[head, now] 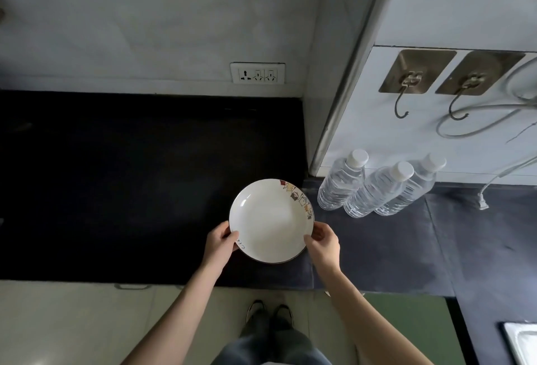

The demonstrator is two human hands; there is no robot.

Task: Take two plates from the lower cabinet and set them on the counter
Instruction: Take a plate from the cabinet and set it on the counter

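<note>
Over the counter [116, 190], near its front edge, one plate [270, 219] is gripped at the rim by left hand [219, 244] and right hand [324, 244], bottles [372, 187] nearby. Set-down is judged in hand. Next: level lowering, then release, is called for. Second plate not seen.

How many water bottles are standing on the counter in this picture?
3. They stand close together on the counter, right of the plate: the left bottle, the middle bottle, and the right bottle, partly behind the middle one. None seems hidden.
</note>
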